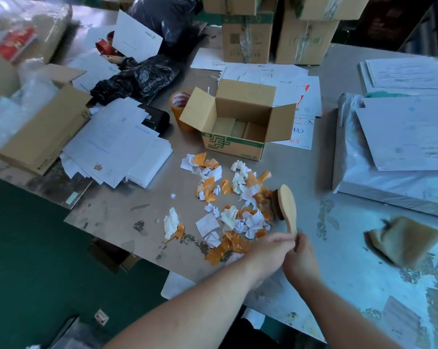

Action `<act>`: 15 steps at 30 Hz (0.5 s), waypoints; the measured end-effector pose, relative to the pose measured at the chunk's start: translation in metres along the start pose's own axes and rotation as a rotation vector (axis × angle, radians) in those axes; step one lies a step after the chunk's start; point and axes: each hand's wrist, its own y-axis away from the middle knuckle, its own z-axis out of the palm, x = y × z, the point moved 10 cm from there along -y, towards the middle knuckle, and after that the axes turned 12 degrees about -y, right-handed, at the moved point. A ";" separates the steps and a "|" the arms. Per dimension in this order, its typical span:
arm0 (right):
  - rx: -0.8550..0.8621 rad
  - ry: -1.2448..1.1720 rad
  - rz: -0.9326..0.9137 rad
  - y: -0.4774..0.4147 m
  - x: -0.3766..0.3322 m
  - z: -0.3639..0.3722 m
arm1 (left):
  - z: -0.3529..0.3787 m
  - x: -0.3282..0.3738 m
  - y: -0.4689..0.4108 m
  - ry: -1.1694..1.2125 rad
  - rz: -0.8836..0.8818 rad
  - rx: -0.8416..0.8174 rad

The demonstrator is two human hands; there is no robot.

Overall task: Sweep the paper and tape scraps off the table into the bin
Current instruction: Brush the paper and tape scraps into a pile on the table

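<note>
The person's right hand [302, 258] is closing its grip around the thin handle end of a pale wooden oval brush [286, 205], which is standing on edge with its dark bristles facing left. The left hand [270, 248] is lying just beside it, fingers stretched toward the same handle and touching it near the right hand's fingers; whether that grip is pinching the handle or only resting against it I cannot tell.

The scattered white paper and orange tape scraps [228, 205] are lying on the grey worn counter [112, 212], directly left of the brush head and far of both hands. The nearest pieces are pressing against the bristles, while others are spreading leftward toward the counter's near edge; one crumpled white piece with an orange strip [172, 224] is sitting apart on the left. A few orange pieces are lying right under the left hand's wrist, at the near edge.

Beyond the scraps, an open brown cardboard box with green print [238, 122] is standing with its flaps up. Left of it a roll of orange tape [179, 107] is touching the box's flap, and stacks of white printed sheets [117, 144] are lying farther left. A crumpled brown cloth [404, 238] is resting on the counter to the right, well apart from the hands.
</note>
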 end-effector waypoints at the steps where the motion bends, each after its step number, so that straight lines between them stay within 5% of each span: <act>1: -0.002 -0.001 -0.014 -0.001 -0.003 0.002 | -0.004 -0.001 -0.001 0.019 -0.005 0.016; 15: 0.055 0.094 -0.204 -0.053 -0.051 -0.022 | -0.016 0.057 -0.011 0.056 0.103 0.009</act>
